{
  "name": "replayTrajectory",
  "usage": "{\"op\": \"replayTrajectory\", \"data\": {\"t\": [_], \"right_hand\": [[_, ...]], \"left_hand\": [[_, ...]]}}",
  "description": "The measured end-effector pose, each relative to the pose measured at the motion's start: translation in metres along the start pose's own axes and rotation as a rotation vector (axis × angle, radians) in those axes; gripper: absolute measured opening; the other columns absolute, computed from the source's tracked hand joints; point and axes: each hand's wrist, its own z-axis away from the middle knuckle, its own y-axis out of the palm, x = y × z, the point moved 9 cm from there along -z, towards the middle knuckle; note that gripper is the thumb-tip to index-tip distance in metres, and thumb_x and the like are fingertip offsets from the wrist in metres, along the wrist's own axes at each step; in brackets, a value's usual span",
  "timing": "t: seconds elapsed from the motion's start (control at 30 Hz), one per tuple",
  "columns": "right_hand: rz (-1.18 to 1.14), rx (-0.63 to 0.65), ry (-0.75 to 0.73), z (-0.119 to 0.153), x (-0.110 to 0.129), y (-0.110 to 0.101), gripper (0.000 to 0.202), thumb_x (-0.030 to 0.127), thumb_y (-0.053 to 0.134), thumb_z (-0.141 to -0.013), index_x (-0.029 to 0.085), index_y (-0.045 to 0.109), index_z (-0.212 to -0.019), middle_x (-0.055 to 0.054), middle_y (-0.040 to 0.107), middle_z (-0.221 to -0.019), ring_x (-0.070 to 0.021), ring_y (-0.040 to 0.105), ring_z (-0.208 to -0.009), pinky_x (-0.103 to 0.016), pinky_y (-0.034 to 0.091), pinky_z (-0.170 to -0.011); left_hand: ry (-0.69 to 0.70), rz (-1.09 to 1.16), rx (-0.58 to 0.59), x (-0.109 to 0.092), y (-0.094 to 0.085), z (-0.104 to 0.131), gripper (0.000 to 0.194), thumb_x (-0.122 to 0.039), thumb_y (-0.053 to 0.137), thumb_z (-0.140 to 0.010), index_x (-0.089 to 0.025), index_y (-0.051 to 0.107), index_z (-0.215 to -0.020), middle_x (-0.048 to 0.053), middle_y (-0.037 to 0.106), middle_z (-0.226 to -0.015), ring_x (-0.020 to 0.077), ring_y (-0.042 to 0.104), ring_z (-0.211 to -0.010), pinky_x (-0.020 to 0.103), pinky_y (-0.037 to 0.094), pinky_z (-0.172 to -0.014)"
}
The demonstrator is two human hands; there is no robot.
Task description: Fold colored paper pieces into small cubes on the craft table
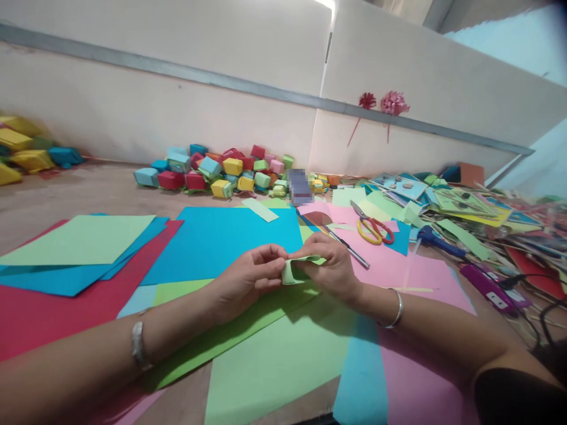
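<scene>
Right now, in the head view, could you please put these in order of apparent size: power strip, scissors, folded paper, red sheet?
1. Red sheet
2. Power strip
3. Scissors and folded paper: too alike to rank; the paper is partly hidden.

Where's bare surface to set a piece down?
Widest: the brown surface at back left, between yellow boxes, multicoloured boxes and the stacked sheets. A narrower gap shows at the front, left of the pale green sheet. Beneath the folded green paper, sheets overlap; the right is packed with scissors, a blue tool, a purple power strip and piled cards.
</scene>
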Motion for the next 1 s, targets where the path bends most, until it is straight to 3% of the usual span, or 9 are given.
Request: {"op": "replayTrajectory", "data": {"t": [0.1,0.2,0.4,0.73,1.0], "right_hand": [[-0.024,0.0,0.03,0.0,0.001,0.002,0.012,0.018,0.069,-0.083,0.023,0.077,-0.075,0.0,0.062,-0.072,-0.0117,0.059,-0.066,-0.025,0.048,-0.062],[-0.023,-0.028,0.032,-0.002,0.006,0.002,0.011,0.016,0.067,-0.082,0.022,0.073,-0.075,0.0,0.063,-0.074,-0.0129,0.059,-0.07,-0.026,0.048,-0.065],[-0.008,-0.091,-0.105,-0.004,0.024,-0.005,0.018,0.011,0.067,-0.079,0.021,0.057,-0.069,0.003,0.055,-0.069,-0.0131,0.052,-0.068,-0.027,0.044,-0.064],[0.152,0.03,-0.197,-0.01,0.026,-0.001,0.015,0.011,0.071,-0.081,0.021,0.063,-0.073,0.002,0.058,-0.068,-0.0128,0.054,-0.066,-0.026,0.045,-0.062],[0.247,-0.045,-0.282,-0.01,0.039,-0.01,0.018,0.008,0.066,-0.084,0.021,0.059,-0.073,0.001,0.057,-0.072,-0.0148,0.055,-0.071,-0.028,0.045,-0.068]], "left_hand": [[-0.058,0.044,0.053,0.004,0.006,0.001,0.042,-0.035,0.096,-0.057,-0.019,0.068,-0.085,-0.002,0.067,-0.075,0.0131,0.065,-0.07,0.034,0.061,-0.078],[-0.075,0.078,0.061,0.005,0.007,0.001,0.039,-0.033,0.095,-0.059,-0.017,0.068,-0.083,-0.002,0.065,-0.071,0.013,0.065,-0.069,0.035,0.062,-0.08],[-0.06,0.115,0.051,0.004,0.006,0.0,0.039,-0.033,0.096,-0.058,-0.015,0.068,-0.079,0.001,0.069,-0.075,0.0145,0.067,-0.072,0.039,0.063,-0.084],[0.003,0.095,-0.013,0.0,-0.002,-0.005,0.039,-0.037,0.094,-0.059,-0.015,0.068,-0.077,0.0,0.068,-0.074,0.0126,0.065,-0.07,0.033,0.064,-0.078],[-0.032,0.059,-0.013,0.002,0.0,-0.001,0.04,-0.036,0.096,-0.056,-0.015,0.068,-0.075,-0.003,0.066,-0.067,0.0077,0.06,-0.059,0.026,0.061,-0.072]]}}
